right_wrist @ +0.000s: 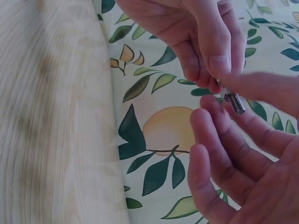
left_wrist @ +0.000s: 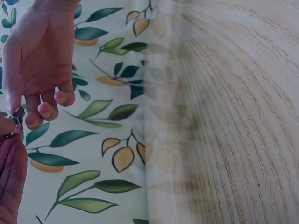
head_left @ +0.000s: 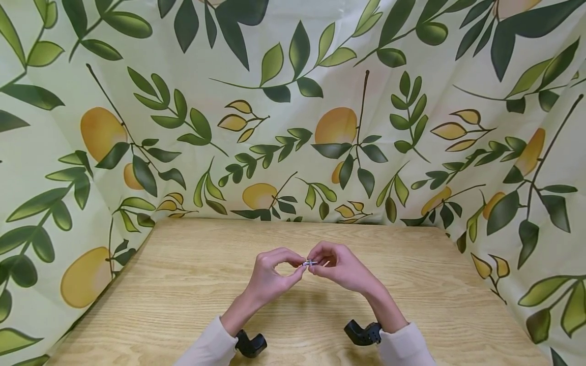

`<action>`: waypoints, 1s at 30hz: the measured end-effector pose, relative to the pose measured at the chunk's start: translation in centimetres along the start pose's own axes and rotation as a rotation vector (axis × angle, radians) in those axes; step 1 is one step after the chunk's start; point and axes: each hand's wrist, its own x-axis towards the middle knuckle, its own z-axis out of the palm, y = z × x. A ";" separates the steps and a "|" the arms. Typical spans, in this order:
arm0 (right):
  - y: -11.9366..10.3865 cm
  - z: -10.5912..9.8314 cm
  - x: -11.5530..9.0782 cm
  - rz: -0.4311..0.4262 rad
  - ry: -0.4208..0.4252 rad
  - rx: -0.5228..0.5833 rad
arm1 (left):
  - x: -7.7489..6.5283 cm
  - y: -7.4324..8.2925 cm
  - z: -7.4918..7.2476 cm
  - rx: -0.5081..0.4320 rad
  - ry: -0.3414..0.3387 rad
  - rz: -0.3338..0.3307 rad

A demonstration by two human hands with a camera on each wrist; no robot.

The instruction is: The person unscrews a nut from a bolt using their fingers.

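A small silver bolt (right_wrist: 238, 106) with a threaded shank is held in the air between both hands, above the table. A wider collar, which looks like a nut (right_wrist: 226, 94), sits around it near the fingertips. My left hand (head_left: 272, 272) pinches one end of the bolt between thumb and index finger, which cover that end. From the other side, my right hand (head_left: 341, 267) pinches at the nut with thumb and index fingertips, and the threaded end points into its palm. In the left wrist view the metal piece (left_wrist: 17, 114) shows at the left edge, partly hidden by fingers.
Beneath the hands lies a light wooden table (head_left: 183, 284). A cloth (head_left: 293, 117) printed with leaves and fruit hangs behind it and along both sides. Black camera mounts (head_left: 251, 344) are strapped at both wrists, by the pale sleeves (head_left: 407, 345).
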 end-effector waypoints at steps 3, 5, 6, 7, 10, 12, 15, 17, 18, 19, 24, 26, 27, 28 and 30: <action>0.0 -0.1 0.0 0.007 -0.007 -0.009 | 0.0 0.0 0.0 0.000 0.003 0.005; 0.0 -0.1 0.0 0.009 -0.029 -0.008 | 0.0 0.0 0.0 0.005 0.006 0.006; 0.0 -0.1 0.1 0.012 -0.040 -0.007 | 0.0 0.1 0.0 0.007 0.008 0.006; 0.0 -0.1 0.1 0.012 -0.049 -0.003 | 0.0 0.1 0.0 0.009 0.008 0.004; 0.0 -0.1 0.0 0.002 -0.053 0.009 | 0.0 0.1 0.0 0.009 0.008 -0.009; -0.1 -0.1 0.0 -0.005 -0.038 0.012 | 0.1 0.1 0.1 0.004 0.006 -0.022; -0.2 -0.1 -0.1 -0.018 -0.024 0.014 | 0.2 0.1 0.1 0.002 0.004 -0.028; -0.2 -0.1 -0.1 -0.014 -0.033 0.016 | 0.2 0.1 0.1 0.005 0.005 -0.028; -0.2 -0.1 -0.1 -0.012 -0.041 0.017 | 0.2 0.1 0.0 0.008 0.006 -0.026; -0.2 -0.1 -0.1 -0.009 -0.051 0.017 | 0.2 0.1 0.0 0.010 0.005 -0.028; 0.0 0.0 -0.1 -0.012 -0.067 0.035 | 0.0 0.1 0.0 0.004 -0.005 -0.047; 0.0 0.0 -0.1 -0.017 -0.056 0.035 | -0.1 0.0 0.0 -0.005 -0.007 -0.044; -0.1 0.1 -0.1 -0.018 -0.052 0.032 | 0.0 0.0 0.0 -0.007 -0.005 -0.036; -0.1 0.0 -0.1 -0.019 -0.051 0.029 | 0.0 0.0 0.0 -0.009 -0.003 -0.028; -0.2 0.0 -0.1 -0.014 -0.055 0.029 | 0.0 -0.1 0.1 -0.010 0.002 -0.011</action>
